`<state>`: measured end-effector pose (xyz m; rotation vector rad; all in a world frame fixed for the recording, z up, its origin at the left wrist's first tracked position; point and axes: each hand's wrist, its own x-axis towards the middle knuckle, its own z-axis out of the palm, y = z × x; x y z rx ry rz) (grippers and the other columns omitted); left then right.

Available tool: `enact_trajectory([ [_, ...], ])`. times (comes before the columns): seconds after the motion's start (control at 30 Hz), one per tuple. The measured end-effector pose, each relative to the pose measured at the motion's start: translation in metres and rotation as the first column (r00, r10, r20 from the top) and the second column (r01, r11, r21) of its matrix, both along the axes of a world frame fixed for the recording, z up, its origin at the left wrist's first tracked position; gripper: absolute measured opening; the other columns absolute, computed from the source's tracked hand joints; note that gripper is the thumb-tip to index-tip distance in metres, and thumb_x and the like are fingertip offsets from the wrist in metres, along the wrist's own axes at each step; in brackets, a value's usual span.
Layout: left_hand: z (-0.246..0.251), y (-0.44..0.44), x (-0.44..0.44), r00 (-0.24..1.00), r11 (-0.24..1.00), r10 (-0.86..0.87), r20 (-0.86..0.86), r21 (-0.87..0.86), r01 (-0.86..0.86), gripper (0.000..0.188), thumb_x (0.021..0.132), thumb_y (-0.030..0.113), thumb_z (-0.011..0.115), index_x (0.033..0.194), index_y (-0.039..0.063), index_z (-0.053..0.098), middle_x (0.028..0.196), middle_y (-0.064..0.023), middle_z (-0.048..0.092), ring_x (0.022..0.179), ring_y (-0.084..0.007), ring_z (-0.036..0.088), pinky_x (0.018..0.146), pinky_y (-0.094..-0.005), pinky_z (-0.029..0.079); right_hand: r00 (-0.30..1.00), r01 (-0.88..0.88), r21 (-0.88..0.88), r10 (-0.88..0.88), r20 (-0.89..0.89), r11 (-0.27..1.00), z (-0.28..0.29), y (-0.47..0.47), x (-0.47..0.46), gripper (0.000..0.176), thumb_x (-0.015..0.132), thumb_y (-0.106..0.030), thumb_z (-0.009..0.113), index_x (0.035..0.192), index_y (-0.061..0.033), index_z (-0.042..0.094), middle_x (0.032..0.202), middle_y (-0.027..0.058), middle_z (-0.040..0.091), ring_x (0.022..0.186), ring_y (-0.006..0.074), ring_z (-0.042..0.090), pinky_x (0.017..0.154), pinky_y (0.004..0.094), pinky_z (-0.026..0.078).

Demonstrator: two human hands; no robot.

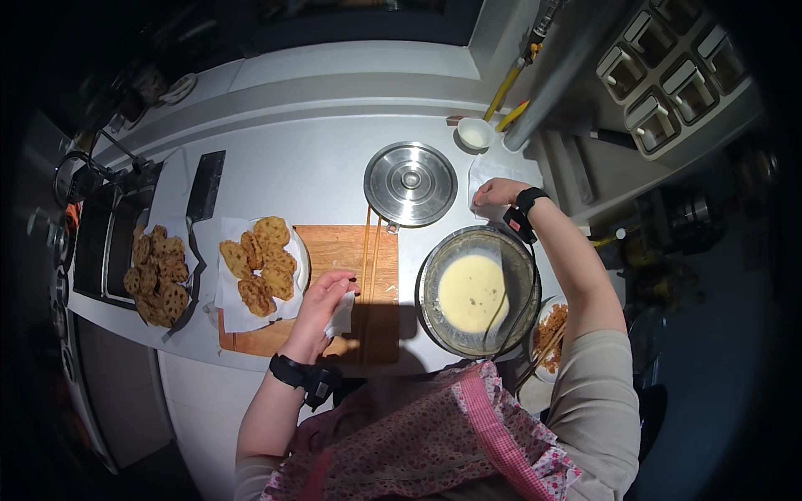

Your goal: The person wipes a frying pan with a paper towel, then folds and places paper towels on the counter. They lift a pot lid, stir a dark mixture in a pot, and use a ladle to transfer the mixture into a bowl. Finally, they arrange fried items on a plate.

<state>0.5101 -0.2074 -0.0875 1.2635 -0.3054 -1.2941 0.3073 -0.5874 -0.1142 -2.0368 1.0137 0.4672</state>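
My left hand [322, 304] holds a crumpled piece of white paper towel [340, 316] over the wooden cutting board [332, 250]. My right hand [499, 190] reaches past the pot with fingertips pinched on white paper [492, 169] lying on the counter. Below that hand stands a round pot [432, 319] of pale, creamy batter [467, 294]. A steel lid [410, 203] lies behind the board. Wooden chopsticks [376, 257] rest across the board. Left of my left hand, golden fried slices [272, 275] sit on a paper-lined plate [303, 250].
More fried lotus root slices [160, 269] are heaped beside the sink [94, 250]. A cleaver [207, 185] lies behind them. A small white bowl [474, 134] stands by the pipe [532, 106]. Brown crumbly food [551, 329] fills a bowl near my right elbow. A black cable [534, 275] hangs across the pot.
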Motion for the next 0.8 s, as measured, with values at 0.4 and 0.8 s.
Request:
enact_trajectory([
  [0.4, 0.037, -0.014, -0.004, 0.89, 0.936, 0.121, 0.44, -0.349, 0.046, 0.027, 0.089, 0.003, 0.048, 0.115, 0.0, 0.046, 0.103, -0.0087, 0.056, 0.099, -0.0142, 0.054, 0.085, -0.0252, 0.042, 0.797, -0.024, 0.158, -0.077, 0.599, 0.987, 0.148, 0.179, 0.014, 0.021, 0.088, -0.017, 0.057, 0.106, -0.0055, 0.056, 0.097, 0.001, 0.057, 0.082, 0.0078, 0.058, 0.068, 0.0238, 0.051],
  [0.8, 0.081, 0.029, 0.0, 0.82, 0.84, -0.016, 0.572, -0.437, 0.322, 0.048, 0.086, -0.003, 0.049, 0.132, 0.002, 0.036, 0.128, -0.0105, 0.043, 0.113, -0.0145, 0.048, 0.092, -0.0259, 0.042, 0.72, 0.245, 0.011, -0.189, 0.668, 0.97, 0.156, 0.316, 0.058, 0.024, 0.077, -0.011, 0.067, 0.096, -0.0017, 0.055, 0.088, 0.0061, 0.057, 0.077, 0.0132, 0.06, 0.062, 0.0259, 0.053],
])
